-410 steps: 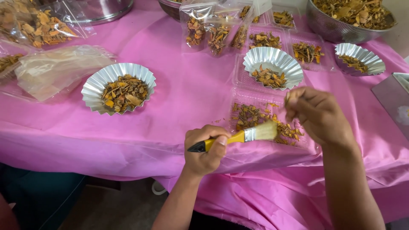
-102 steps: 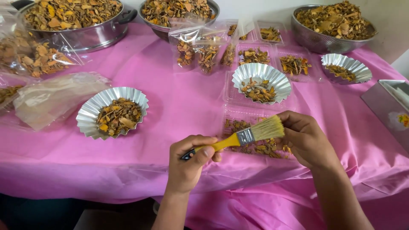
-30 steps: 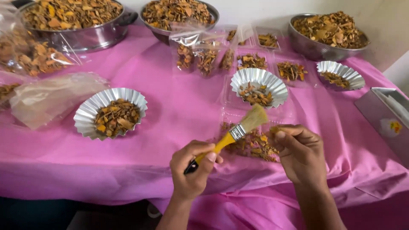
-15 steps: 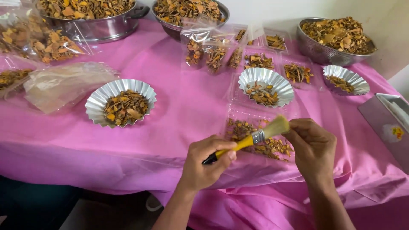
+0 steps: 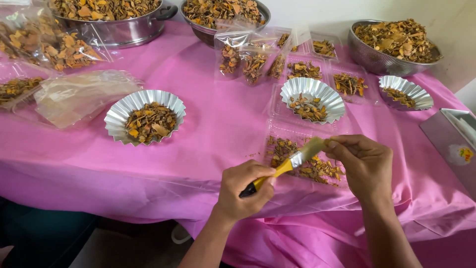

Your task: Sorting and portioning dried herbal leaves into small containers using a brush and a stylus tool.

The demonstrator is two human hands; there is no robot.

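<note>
My left hand (image 5: 246, 188) grips the yellow-and-black handle of a small paintbrush (image 5: 287, 165). Its pale bristles point up and right and touch the fingertips of my right hand (image 5: 362, 166). My right hand is closed around something small that I cannot make out. Both hands hover over a clear plastic bag of dried orange-brown pieces (image 5: 303, 163) lying flat on the pink tablecloth (image 5: 218, 134) near the table's front edge.
Fluted foil cups with dried pieces sit at the left (image 5: 145, 117), centre (image 5: 312, 99) and far right (image 5: 405, 92). Several filled clear bags (image 5: 253, 59) lie behind. Metal bowls (image 5: 391, 44) and a pot (image 5: 114, 20) full of dried pieces line the back. A grey tray (image 5: 453, 144) lies right.
The brush has swung about over the bag; its bristles now rest against my right fingertips. The view has shifted slightly closer and left.
</note>
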